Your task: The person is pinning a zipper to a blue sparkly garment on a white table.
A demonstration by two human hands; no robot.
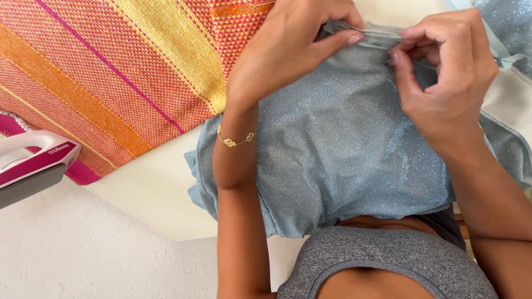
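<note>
1. The left hand (288, 47) pinches the far hem of the light blue glittery garment (343, 149).
2. The right hand (443, 72) pinches the same hem just beside it.
3. The garment lies on a cream board (155, 194), near a striped cloth (111, 72).

A cream padded board (149, 188) is seen carrying everything. A sparkly light-blue garment (343, 149) is spread over its middle and right, a striped orange, yellow and pink cloth (111, 72) is laid across its far left

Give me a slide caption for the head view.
Both hands, left and right, pinch a sparkly blue garment's hem.
</note>
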